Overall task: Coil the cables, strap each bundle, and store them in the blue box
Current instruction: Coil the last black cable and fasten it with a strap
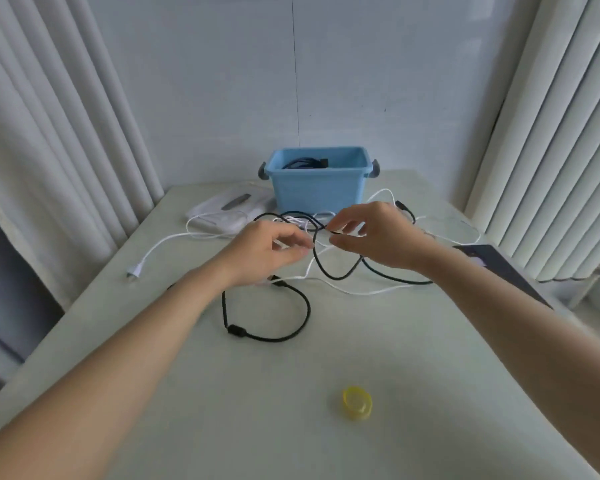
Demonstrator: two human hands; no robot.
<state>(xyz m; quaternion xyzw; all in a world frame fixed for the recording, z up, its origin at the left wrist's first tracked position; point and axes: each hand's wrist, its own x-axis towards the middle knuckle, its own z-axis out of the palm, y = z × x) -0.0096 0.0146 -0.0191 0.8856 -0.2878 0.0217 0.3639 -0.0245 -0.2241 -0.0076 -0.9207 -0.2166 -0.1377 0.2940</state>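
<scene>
In front of the blue box [319, 190], the right hand [378, 237] pinches the tangled black cable [305, 313] over the table [413, 358]; the left hand [265, 252] curls beside it, whether gripping the white cable [167, 244] I cannot tell.

Tangled cables [336, 278] before blue box [317, 188]

Cables [338, 278] on table [326, 362], before box [317, 190]

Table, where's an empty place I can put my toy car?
Bare table lies between the black cable loop and the yellow roll, and right of that roll. It is crowded in the middle, where the black cable and white cable tangle around the left hand and right hand before the blue box.
</scene>
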